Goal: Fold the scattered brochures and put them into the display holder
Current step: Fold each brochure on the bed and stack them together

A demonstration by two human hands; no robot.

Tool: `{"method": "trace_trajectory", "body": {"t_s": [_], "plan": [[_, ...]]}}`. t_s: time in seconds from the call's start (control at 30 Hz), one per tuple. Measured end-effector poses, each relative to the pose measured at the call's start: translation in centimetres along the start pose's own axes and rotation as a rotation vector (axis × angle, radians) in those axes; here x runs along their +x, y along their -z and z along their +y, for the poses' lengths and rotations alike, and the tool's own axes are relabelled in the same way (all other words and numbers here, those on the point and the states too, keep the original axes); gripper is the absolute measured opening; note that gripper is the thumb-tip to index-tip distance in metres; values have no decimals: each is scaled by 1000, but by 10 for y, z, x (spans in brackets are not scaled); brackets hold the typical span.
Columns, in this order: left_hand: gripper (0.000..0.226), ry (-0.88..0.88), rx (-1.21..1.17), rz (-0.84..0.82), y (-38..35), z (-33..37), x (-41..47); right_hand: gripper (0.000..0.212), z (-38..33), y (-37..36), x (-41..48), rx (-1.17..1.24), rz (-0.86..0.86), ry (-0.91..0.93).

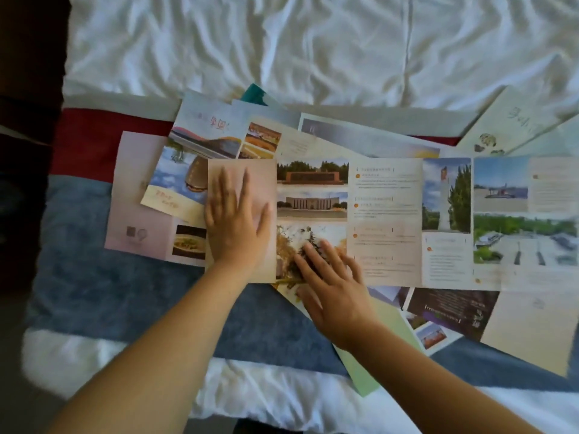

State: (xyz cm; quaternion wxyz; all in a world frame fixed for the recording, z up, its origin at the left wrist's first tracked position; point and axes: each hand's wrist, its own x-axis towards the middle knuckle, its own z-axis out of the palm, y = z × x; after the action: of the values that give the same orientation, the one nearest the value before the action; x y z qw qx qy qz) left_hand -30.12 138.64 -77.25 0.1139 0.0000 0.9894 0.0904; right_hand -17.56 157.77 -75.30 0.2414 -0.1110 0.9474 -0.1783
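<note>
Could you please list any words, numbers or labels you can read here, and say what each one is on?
No text is legible.
Long unfolded brochure: headings and paragraphs, too small and blurred.
Dome-picture brochure: red script, blurred.
Dark brochure: pale lettering, blurred.
Pale brochure, top right: large brush characters, blurred.

You handle printed paper: the long unfolded brochure (385, 220) is smooth with a faint sheen. The pale green leaflet (369, 364) looks matt. The bed sheet (313, 42) is creased white cloth; the blue runner (125, 292) is mottled, soft-napped fabric.
</note>
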Motion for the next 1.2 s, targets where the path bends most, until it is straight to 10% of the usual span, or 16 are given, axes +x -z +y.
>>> {"method": "trace_trajectory", "body": {"t_s": [0.17,0.5,0.87,1.2], "plan": [[95,94,-77,-71,-21,-7,-69,64,31,20,4,-23,2,-220],[132,79,-188,-19,-29,-8,-86,72,70,18,6,-176,-3,8],[98,6,-226,44,-2,-18,-69,74,32,-3,19,-168,116,-68],[116,63,-24,-30,-9,-33,-30,71,18,6,54,-147,187,-75]]}}
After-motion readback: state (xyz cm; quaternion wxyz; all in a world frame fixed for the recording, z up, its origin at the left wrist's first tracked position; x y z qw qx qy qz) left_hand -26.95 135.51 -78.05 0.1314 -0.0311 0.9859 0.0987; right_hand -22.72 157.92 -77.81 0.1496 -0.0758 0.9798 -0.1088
